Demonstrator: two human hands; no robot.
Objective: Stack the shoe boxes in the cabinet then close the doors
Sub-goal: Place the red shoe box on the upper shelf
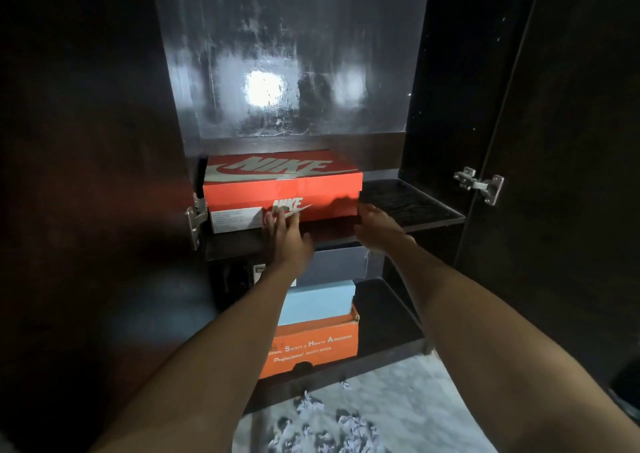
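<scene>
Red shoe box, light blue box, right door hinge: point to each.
Red shoe box [311, 194], head view, front face.
Light blue box [317, 300], head view, front face.
Right door hinge [479, 184], head view, metal arm.

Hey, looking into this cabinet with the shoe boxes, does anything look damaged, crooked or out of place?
One thing: the orange safety-shoe box at the bottom of the lower stack has a torn, crumpled lid corner at its upper right. The red Nike box sits square on the upper shelf, pushed to its left side, with both hands against its front.
</scene>
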